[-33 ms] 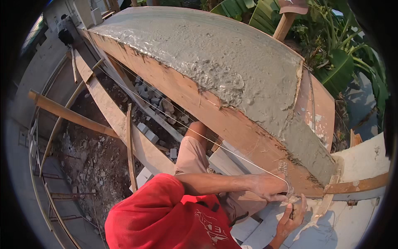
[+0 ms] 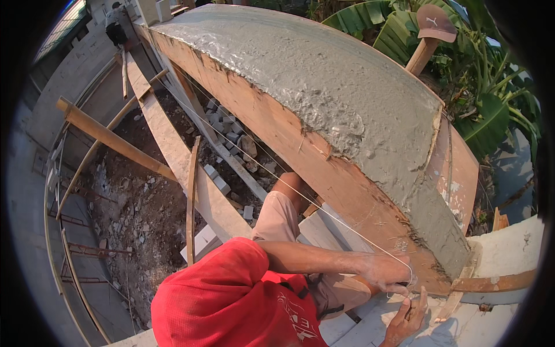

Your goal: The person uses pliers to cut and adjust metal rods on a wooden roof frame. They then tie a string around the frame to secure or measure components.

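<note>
My left hand (image 2: 386, 272) reaches across from my red-shirted shoulder and is closed on a thin white string (image 2: 277, 176). The string runs taut up and to the left along the wooden form board (image 2: 324, 173). My right hand (image 2: 407, 315) comes up from the lower edge just below the left hand, fingers curled at the string's end near the board's lower corner. What it pinches is too small to tell. Above the board lies a long beam of rough wet grey concrete (image 2: 324, 87).
Beyond my bent knee (image 2: 280, 211) is a drop to a pit with bricks and rubble (image 2: 231, 130). Bamboo poles (image 2: 115, 141), a plank (image 2: 191, 191) and curved metal bars (image 2: 69, 248) cross it. A cap on a post (image 2: 435, 23) and banana leaves stand at the right; a pale slab (image 2: 511, 248) is beside me.
</note>
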### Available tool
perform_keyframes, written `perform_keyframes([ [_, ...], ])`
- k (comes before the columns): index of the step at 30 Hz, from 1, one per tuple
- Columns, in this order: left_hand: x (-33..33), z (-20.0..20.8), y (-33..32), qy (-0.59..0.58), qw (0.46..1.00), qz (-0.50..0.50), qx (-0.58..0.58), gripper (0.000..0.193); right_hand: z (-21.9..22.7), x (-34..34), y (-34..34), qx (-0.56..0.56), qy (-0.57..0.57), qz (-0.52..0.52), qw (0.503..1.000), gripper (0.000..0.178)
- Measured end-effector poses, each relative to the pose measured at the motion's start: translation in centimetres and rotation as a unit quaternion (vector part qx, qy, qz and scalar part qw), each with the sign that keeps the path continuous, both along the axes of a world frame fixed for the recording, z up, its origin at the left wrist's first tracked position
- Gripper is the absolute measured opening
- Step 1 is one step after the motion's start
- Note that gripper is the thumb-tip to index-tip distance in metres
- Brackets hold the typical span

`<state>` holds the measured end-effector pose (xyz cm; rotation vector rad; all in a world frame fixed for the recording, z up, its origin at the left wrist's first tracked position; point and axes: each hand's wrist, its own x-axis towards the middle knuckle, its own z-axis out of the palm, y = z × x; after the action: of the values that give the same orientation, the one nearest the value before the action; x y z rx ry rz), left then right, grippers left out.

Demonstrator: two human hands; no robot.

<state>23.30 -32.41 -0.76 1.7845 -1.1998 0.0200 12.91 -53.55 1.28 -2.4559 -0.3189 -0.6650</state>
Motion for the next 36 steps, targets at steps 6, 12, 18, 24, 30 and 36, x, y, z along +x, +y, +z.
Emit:
perform_keyframes([
  [6,0.7,2.6,-1.3,-0.023,0.998,0.027,-0.057,0.036,3.8,0.7,-0.7,-0.288,-0.117,0.007,0.950,0.024],
  [12,0.9,3.1,-1.5,-0.013,0.996,0.018,-0.091,0.036,5.1,1.4,-0.5,-0.294,-0.149,0.025,0.944,0.018],
  [18,1.9,2.4,-2.6,-0.129,0.987,-0.002,-0.092,0.031,6.5,1.9,-1.6,-0.265,-0.057,0.085,0.959,0.017],
  [24,1.1,1.4,-5.2,-0.222,0.963,-0.018,-0.151,0.024,5.1,1.7,-4.7,-0.020,0.256,-0.017,0.966,0.022],
  [30,1.0,-0.2,-5.4,-0.212,0.959,-0.090,-0.163,0.022,1.3,1.0,-6.1,0.230,0.397,-0.039,0.888,0.020],
  [36,1.2,-2.9,-5.4,-0.205,0.964,-0.096,-0.139,0.022,-2.0,0.8,-6.0,0.379,0.460,-0.014,0.803,0.019],
])
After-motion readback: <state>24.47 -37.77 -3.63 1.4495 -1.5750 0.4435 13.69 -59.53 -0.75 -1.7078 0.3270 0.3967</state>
